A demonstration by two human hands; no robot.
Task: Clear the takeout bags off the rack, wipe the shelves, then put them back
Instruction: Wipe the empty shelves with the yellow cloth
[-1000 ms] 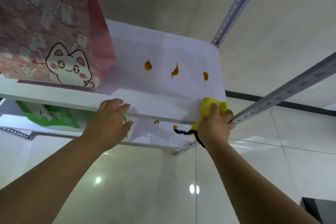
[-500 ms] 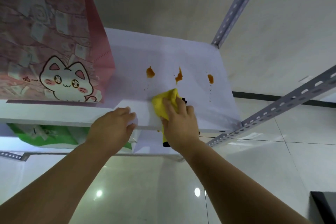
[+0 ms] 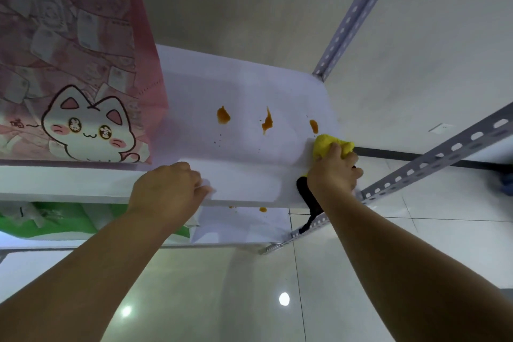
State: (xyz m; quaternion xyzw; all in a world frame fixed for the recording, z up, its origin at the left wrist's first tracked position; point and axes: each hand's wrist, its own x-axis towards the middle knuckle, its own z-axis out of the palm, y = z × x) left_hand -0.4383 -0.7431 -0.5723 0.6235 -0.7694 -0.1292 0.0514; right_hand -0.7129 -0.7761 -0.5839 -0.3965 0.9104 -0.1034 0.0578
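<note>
Head view, looking up along a white rack. At far left a pink bag [image 3: 83, 50] printed with a white cartoon cat stands upright on the upper shelf [image 3: 244, 86], close to its front edge. Below it, on the lower shelf [image 3: 244, 226], a green bag [image 3: 55, 221] shows partly, its top hidden by the shelf above.

The left hand [image 3: 166, 191] comes up from below, just right of the pink bag. Its fingers curl over the upper shelf's front edge and grip it.

Right of that hand, the shelf top carries three orange stains [image 3: 223, 115] in a rough row, well apart from each other, with fine specks under them. Two smaller orange spots [image 3: 263, 209] lie on the lower shelf near its front.

At the shelf's right end, the right hand [image 3: 333, 172] clutches a bunched yellow cloth [image 3: 329, 144] and presses it onto the shelf near the front corner. The cloth sits just below the rightmost stain, nearly touching it. A black strip [image 3: 306, 200] hangs from under this hand down past the shelf edge; what it belongs to I cannot tell.

Further right, a grey perforated post [image 3: 358, 11] rises from the shelf's back corner, and a perforated rail [image 3: 444, 151] slants across from the front corner. Glossy floor tiles [image 3: 222, 300] below reflect small round lights.
</note>
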